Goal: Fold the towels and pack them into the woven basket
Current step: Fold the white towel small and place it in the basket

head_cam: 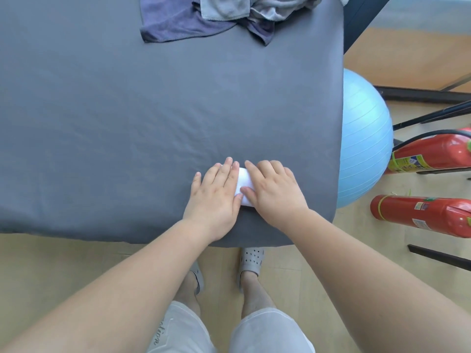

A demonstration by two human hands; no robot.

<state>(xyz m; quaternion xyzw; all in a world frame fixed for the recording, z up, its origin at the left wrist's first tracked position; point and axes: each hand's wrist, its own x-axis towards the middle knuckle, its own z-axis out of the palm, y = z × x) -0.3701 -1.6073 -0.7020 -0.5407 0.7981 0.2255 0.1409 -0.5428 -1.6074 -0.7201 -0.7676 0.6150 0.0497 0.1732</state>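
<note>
One table [127, 110] under a grey cover. One small folded white towel [245, 183]. Two hands: a left hand [216, 197] and a right hand [274, 191]. A heap at the far edge holds one dark blue towel [173, 24] and what look like two pale grey towels [224, 7] [275, 8], though their exact number is unclear. One blue exercise ball [362, 138]. Two red fire extinguishers [433, 154] [428, 215]. Two grey clogs [251, 261] [197, 276].

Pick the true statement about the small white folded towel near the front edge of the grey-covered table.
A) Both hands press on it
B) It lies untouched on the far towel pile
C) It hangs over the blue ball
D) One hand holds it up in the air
A: the left hand and right hand lie with straight fingers on the small white folded towel, flat on the grey cloth-covered table.
</note>
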